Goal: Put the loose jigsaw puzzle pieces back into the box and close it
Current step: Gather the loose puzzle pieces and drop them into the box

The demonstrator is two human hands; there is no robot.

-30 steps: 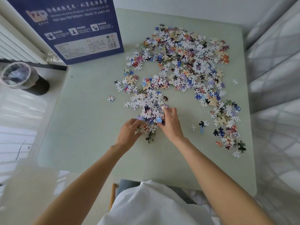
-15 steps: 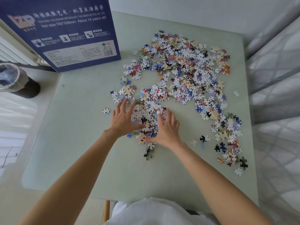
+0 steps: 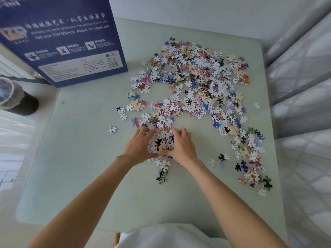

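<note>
Loose jigsaw pieces (image 3: 200, 83) lie scattered over the far and right parts of a pale green table (image 3: 80, 158). A dark blue puzzle box (image 3: 60, 38) stands at the table's far left corner. My left hand (image 3: 138, 147) and my right hand (image 3: 180, 145) cup a small heap of pieces (image 3: 162, 142) between them at the table's middle, fingers curled round it from both sides. A few pieces (image 3: 162, 165) lie just below the hands, nearer to me.
A black cylindrical bin with a clear liner (image 3: 14, 97) stands on the floor left of the table. A white radiator (image 3: 10, 67) runs behind the box. A strip of pieces (image 3: 250, 158) reaches down the table's right side. White fabric covers my lap (image 3: 170, 237).
Both hands had spread flat over the pieces further out; they have drawn back toward me and closed together, gathering a heap between them.
</note>
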